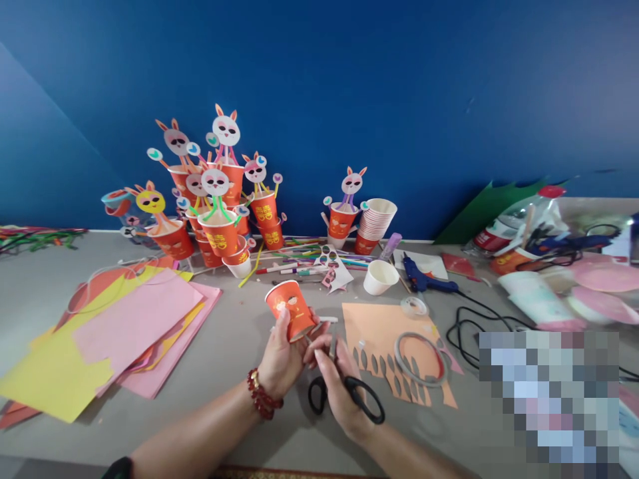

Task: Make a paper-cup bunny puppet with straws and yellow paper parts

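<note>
Grip of the left hand is closed round an orange paper cup, thumb along its side and fingers wrapped behind. I see the cup tilted above the middle of the tabletop, its rim to the upper left and its base toward the right hand. A red beaded bracelet circles the left wrist. The right grip is narrow, folded round black-handled scissors with both loops hanging below, and its fingertips lie close to the cup's base; whether they touch it, I cannot tell from here.

Across the surface from the left, I have green and red craft stems, then a fanned pile of coloured paper, yellow and pink on top. Behind the left hand stand several decorated cups, some stacked, topped with paper rabbit figures. Marker pens lie scattered in the centre, beside a white scrap with holes cut in it. Next come another rabbit cup, a stack of cups and a plain white cup. On my right, a peach sheet with leaf-shaped cutouts lies under a large tape ring, near a blue glue gun and a red-capped bottle. A blue wall backs everything; the lower right corner is pixelated.
</note>
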Tool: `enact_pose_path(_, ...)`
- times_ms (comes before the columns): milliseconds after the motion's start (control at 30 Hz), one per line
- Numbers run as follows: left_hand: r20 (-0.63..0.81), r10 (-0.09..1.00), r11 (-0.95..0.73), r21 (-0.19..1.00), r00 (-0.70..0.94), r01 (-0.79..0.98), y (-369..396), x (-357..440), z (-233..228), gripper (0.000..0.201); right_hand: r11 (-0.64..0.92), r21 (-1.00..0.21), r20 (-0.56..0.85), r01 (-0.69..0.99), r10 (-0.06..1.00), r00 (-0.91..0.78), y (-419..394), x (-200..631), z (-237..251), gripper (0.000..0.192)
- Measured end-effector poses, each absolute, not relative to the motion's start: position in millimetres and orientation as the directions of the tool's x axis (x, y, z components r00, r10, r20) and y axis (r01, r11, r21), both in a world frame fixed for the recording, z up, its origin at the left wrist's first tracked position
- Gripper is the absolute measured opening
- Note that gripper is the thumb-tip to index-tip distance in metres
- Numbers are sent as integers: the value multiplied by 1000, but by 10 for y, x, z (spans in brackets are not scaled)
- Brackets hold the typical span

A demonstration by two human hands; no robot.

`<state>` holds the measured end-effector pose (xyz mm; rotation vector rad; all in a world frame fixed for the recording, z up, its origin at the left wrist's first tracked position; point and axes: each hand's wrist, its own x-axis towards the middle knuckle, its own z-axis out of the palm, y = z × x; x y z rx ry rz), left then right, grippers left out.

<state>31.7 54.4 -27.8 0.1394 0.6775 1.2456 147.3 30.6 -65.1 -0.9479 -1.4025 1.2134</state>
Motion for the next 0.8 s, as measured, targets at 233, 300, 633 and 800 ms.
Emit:
enact_pose_path(233,-374,919,314,498,127,-809,545,339,-284,50,151,-985,162,-81,974,-157,318,1442,-609,13)
enact_pose_path(300,-356,928,290,520,104,-803,524,364,-297,48,154,-985,164,-77,975,-148,328,1438,-584,11)
enact_pose_path(633,-314,930,330,478,193,-814,493,265,-302,53,166,-983,179,-78,961,-209,363,1507,-530,19)
enact_pose_path(800,-312,940,263,408,137,-874,528,266,-291,42,296,-927,234,228,935,-266,403,1606,-552,30)
